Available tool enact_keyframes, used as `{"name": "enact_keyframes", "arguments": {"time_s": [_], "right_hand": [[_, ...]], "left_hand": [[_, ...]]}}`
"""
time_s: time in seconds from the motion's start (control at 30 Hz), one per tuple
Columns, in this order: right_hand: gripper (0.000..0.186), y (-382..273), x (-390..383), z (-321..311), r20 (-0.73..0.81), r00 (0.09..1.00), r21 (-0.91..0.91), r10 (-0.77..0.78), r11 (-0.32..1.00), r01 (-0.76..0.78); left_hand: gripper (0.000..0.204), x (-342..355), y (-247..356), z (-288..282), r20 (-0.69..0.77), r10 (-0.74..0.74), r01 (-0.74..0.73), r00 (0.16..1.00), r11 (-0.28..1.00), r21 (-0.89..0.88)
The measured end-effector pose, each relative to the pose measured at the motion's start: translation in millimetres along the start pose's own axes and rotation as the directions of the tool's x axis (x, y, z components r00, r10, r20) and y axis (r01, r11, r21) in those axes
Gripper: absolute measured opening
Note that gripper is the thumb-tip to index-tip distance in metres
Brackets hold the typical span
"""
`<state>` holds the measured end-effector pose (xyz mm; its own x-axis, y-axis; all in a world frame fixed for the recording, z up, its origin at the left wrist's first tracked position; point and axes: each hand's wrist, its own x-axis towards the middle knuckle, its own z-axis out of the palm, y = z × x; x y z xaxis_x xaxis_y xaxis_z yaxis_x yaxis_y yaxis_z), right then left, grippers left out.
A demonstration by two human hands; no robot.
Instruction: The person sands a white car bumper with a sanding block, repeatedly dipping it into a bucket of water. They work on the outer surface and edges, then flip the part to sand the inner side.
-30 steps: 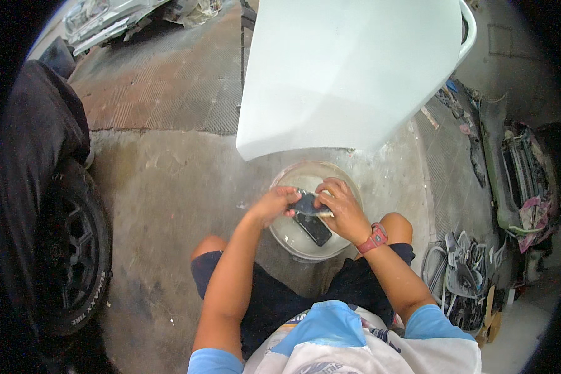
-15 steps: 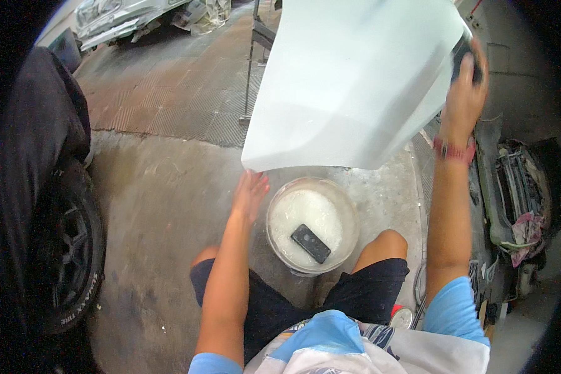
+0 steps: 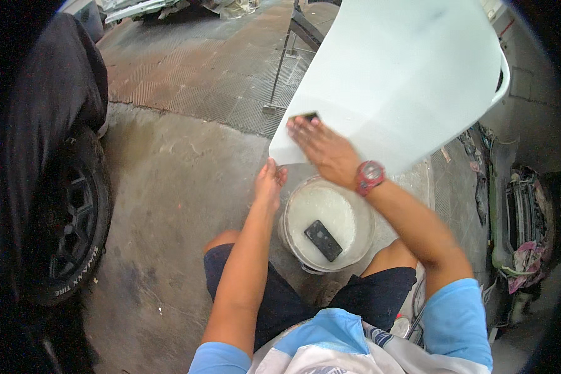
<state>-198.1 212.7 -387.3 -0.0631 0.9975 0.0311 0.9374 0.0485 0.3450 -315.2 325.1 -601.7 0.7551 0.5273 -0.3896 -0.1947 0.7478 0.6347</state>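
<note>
A large white panel [image 3: 392, 81] fills the upper middle right. My left hand [image 3: 268, 181] grips its lower left corner. My right hand [image 3: 321, 149], with a red watch on the wrist, presses a dark pad [image 3: 305, 116] on the panel near its left edge, fingers stretched over the pad. Below the panel, between my knees, a round bucket [image 3: 362, 230] holds cloudy liquid, with a dark rectangular block [image 3: 323, 240] in it.
A black metal stand [image 3: 283, 62] is behind the panel's left edge. A dark-covered vehicle part [image 3: 50, 81] and wheel [image 3: 75, 218] stand close on the left. Removed car parts [image 3: 520, 218] lie along the right. Another light-coloured body part [image 3: 149, 7] is at the top left.
My hands left the bucket for the panel. My right hand, carrying the pad, went to the upper right edge, then came across to the lower left. My left hand moved up to the corner.
</note>
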Motion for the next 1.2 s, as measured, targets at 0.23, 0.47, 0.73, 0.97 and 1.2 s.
{"name": "enact_keyframes", "arguments": {"time_s": [0.23, 0.47, 0.73, 0.97, 1.2], "right_hand": [[0.074, 50.9, 40.0, -66.0, -0.638, 0.717, -0.054, 0.281, 0.912, -0.406], [0.073, -44.5, -19.4, 98.3, -0.051, 0.998, 0.125, -0.032, 0.991, 0.039], [0.079, 10.1, -76.0, 32.8, -0.126, 0.984, -0.028, -0.128, 0.992, 0.125], [0.074, -39.1, -7.2, 103.4, -0.072, 0.956, -0.043, -0.285, 0.958, 0.282], [0.067, 45.1, -184.7, 60.9, 0.019, 0.99, -0.136, 0.137, 0.982, -0.133]], "left_hand": [[0.039, -14.8, 4.2, 11.9, -0.108, 0.017, -0.021, 0.994, 0.999, -0.033], [0.037, -13.5, 6.7, 5.3, -0.023, 0.041, -0.042, 0.999, 0.999, -0.022], [0.072, -12.9, 6.5, -7.2, 0.044, -0.035, 0.034, 0.998, 0.999, 0.027], [0.104, -14.0, 23.1, -10.9, 0.1, -0.049, 0.059, 0.994, 0.994, -0.096], [0.088, -12.1, 15.6, -6.7, 0.024, -0.005, 0.0, 1.0, 0.979, 0.202]]}}
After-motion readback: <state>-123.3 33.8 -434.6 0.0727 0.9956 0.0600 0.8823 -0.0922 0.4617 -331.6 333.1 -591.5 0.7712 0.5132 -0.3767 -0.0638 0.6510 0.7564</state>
